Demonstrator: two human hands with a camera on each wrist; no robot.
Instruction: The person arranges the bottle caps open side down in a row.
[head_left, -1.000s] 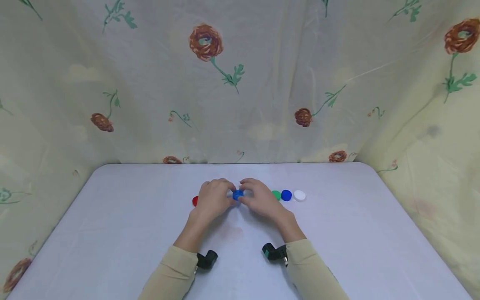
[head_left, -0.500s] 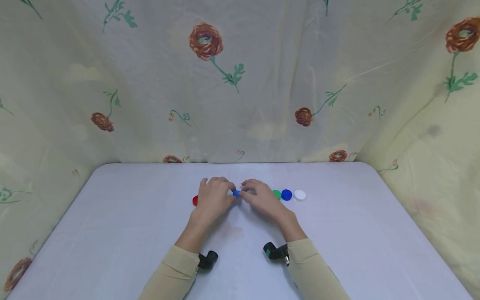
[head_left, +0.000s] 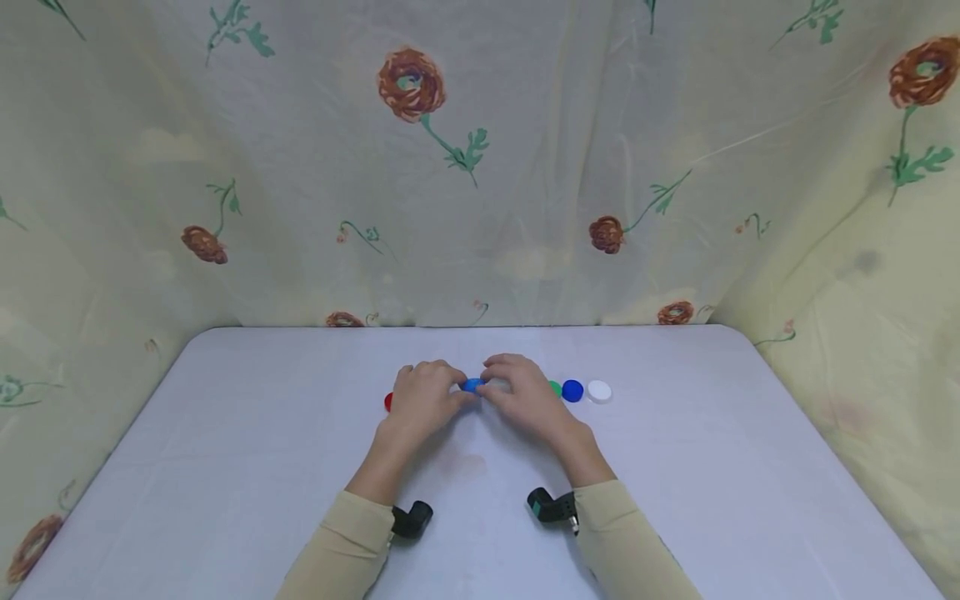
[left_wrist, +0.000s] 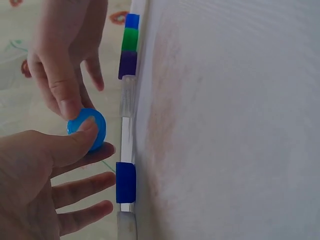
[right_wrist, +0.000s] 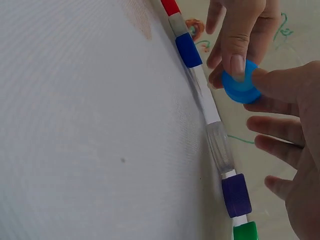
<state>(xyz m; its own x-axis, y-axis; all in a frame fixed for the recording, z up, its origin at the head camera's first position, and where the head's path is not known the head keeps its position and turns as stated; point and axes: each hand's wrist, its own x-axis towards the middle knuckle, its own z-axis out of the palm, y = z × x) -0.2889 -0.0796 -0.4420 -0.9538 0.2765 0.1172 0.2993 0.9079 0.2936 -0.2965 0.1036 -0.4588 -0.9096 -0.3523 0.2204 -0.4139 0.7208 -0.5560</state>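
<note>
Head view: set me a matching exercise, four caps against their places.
Caps
1. White cap
2. Light blue cap
3. Red cap
4. Dark blue cap

Places
A. Leftmost, partly hidden by the left hand
B. Between the green cap and the rightmost cap
C. Far right
D. Held between left hand and right hand

Pairs: 1-C, 2-D, 3-A, 4-B

The light-blue cap (right_wrist: 240,94) looks of smooth plastic, the clear cap (right_wrist: 220,147) of ribbed plastic; the counter (head_left: 480,550) shows matt cloth.

Left hand (right_wrist: 246,31) and right hand (right_wrist: 309,140) pinch a light-blue cap (right_wrist: 241,93)
</note>
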